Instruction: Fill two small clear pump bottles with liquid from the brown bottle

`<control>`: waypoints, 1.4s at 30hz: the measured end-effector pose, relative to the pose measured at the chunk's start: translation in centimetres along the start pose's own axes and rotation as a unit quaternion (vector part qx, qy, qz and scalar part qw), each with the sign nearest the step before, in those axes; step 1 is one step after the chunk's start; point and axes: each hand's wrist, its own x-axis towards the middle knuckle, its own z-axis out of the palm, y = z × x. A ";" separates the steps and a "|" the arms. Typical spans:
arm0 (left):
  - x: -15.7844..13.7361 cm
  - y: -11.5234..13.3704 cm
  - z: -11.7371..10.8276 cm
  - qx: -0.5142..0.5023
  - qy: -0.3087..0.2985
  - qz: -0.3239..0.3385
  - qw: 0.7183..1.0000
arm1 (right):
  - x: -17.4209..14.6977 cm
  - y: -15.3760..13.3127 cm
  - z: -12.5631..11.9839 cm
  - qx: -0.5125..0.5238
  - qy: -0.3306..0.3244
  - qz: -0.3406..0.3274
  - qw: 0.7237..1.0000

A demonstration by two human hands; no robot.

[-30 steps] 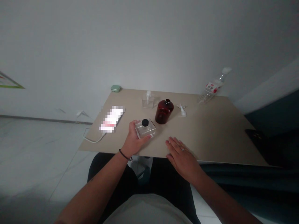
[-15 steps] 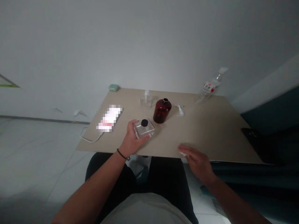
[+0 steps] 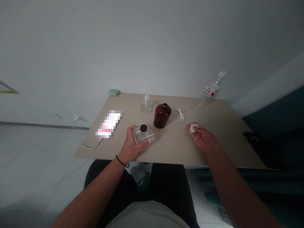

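Left hand (image 3: 133, 142): closed around a clear, square-bodied bottle with round black cap (image 3: 144, 136), above the near part of a beige, flat-topped table (image 3: 171, 147). Right hand (image 3: 201, 136): palm up, gripping a small, crumpled white wad (image 3: 194, 127). Between hands, farther back: glossy dark-red, round-shouldered bottle (image 3: 162, 117), upright, open-necked.

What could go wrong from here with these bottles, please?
The dark red-brown bottle has an open mouth and stands close to the clear bottle; a bump might tip it, and any contents could spill. The clear bottle might slip, as only the left hand grips it; the right hand holds a crumpled white tissue.
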 end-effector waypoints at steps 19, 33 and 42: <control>0.0 -0.2 -0.1 0.014 0.004 -0.001 1.000 | -0.2 -1.3 0.0 0.015 0.087 0.032 0.996; -0.1 0.0 0.0 0.024 0.003 -0.003 1.000 | -1.3 -1.8 -1.1 -0.561 0.039 -0.074 0.824; -0.2 -0.2 0.0 0.040 0.002 -0.003 0.999 | -3.0 -1.1 -0.5 -0.756 -0.006 -0.130 0.642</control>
